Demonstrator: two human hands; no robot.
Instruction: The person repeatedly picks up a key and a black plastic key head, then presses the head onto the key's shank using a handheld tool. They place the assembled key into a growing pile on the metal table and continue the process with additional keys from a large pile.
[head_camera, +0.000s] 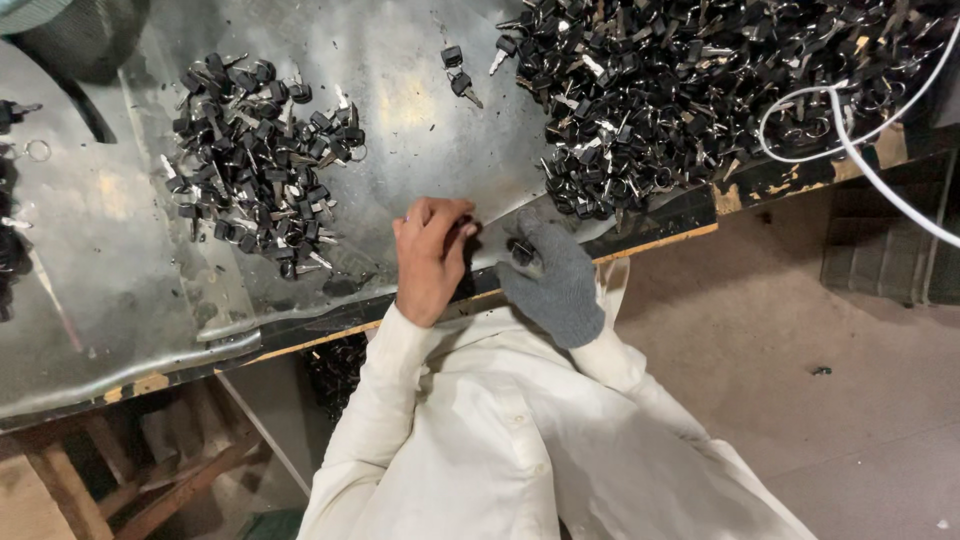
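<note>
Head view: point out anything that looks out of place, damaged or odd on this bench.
The metal sheet covering the bench is dented and buckled, its front edge warped. Two stray keys lie apart between the small pile and the big heap. Only the right hand wears a grey glove; the left hand is bare.

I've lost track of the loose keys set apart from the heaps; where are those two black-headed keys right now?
In the head view, the two loose keys lie on the metal sheet near the top centre, between the smaller pile and the big heap.
</note>
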